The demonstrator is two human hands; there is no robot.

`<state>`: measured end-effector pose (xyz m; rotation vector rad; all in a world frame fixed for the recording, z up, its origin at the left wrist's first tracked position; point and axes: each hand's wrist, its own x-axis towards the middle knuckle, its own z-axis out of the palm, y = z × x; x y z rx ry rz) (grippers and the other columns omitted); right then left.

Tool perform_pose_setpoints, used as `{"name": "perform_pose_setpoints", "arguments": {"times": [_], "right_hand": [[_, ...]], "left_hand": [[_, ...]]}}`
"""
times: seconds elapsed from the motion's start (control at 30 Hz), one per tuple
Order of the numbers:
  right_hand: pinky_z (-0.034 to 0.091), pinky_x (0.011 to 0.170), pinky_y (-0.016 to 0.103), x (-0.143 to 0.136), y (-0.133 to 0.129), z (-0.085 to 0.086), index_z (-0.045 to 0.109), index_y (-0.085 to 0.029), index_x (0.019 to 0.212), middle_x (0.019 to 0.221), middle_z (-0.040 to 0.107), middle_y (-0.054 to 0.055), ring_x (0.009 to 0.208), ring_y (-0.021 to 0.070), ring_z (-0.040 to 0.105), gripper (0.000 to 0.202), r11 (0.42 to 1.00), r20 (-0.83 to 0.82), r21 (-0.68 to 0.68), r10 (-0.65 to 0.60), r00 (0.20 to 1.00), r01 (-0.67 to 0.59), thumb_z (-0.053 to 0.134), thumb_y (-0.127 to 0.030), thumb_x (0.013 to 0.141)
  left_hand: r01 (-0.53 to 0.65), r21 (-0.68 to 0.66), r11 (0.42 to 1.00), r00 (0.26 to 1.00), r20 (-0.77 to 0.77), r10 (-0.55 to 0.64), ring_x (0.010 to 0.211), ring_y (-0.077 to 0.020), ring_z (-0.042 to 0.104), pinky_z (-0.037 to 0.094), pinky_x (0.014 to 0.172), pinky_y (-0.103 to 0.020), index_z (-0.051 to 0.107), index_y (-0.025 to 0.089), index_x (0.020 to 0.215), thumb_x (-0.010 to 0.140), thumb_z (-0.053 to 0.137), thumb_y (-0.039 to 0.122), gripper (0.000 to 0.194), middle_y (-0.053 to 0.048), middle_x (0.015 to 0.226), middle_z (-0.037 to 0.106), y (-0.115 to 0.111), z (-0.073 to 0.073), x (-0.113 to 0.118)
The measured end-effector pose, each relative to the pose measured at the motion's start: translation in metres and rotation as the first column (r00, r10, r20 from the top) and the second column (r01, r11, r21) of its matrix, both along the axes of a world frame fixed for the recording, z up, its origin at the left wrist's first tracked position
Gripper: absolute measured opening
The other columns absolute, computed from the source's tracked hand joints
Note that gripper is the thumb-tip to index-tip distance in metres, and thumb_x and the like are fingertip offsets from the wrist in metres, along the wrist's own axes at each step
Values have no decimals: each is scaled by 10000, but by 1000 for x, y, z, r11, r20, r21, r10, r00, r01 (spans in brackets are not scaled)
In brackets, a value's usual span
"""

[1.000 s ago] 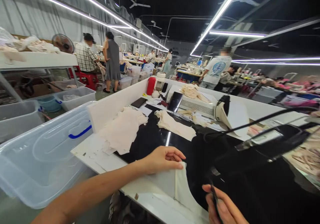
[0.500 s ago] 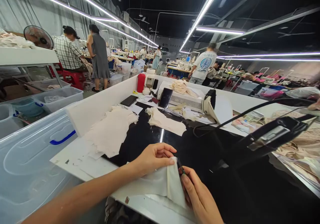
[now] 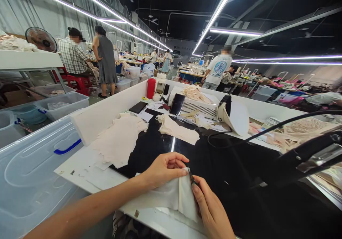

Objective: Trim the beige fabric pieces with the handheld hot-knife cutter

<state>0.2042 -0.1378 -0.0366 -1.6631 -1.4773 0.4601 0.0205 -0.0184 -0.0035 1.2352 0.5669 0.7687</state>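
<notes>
At the near edge of the table (image 3: 235, 185), we find a piece of white fabric (image 3: 185, 199) spread partly over the pale border, its top corner raised. The left hand (image 3: 164, 169) has its thumb and fingers closed in a pinch on that corner; we judge the grip serves to keep the edge taut and presented toward the other side. The right hand (image 3: 212, 208) has its fingers closed around a slim dark tool (image 3: 191, 176), tip upward at the fabric's edge. We take it for small snips, held short, presumably for control; whether its blades are parted we cannot tell. Nor can we tell whether the right fingers touch the cloth.

Beyond the hands we note a large stack of pale pieces (image 3: 119, 135) on the left and a smaller stack (image 3: 177, 129) farther in, both laid flat, probably so that single pieces lift off easily. One phone (image 3: 138, 107) lies flat; a second phone (image 3: 177, 104) leans against a vented white box (image 3: 200, 110), apparently propped to face the worker. A red flask (image 3: 151, 88) stands upright in the far left corner, inside the low white wall (image 3: 109, 116), which would stop items sliding off. To the right, a dark arm-like fixture (image 3: 312, 157) extends over the table, well apart from both hands.
</notes>
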Motion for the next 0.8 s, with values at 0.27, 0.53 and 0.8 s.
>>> {"name": "perform_pose_setpoints", "arguments": {"times": [0.27,0.53,0.8], "right_hand": [[669,853,365,-4,-1,5,788,-289,1142,916,801,44,694,246,672,528,999,-165,-28,11,986,-16,515,-739,1107],[636,806,337,-7,1,8,784,-286,1101,863,760,26,716,242,648,507,999,-210,-25,26,977,-32,515,-716,1116],[610,837,349,-8,-4,3,790,-293,1098,762,614,-15,670,232,520,522,998,-230,-63,-20,973,5,516,-738,1106]], "left_hand": [[-9,-10,1000,1000,4,9,923,-189,764,580,954,-335,835,173,1170,725,1088,574,650,-43,995,805,-1,2,0],[-1,-26,1000,1000,21,2,881,-165,738,560,915,-310,829,167,1154,714,1097,558,647,-25,964,784,-3,5,0],[28,-44,999,999,42,-26,866,-138,718,536,886,-284,819,160,1162,697,1113,566,684,-12,950,780,-2,4,0]]}}
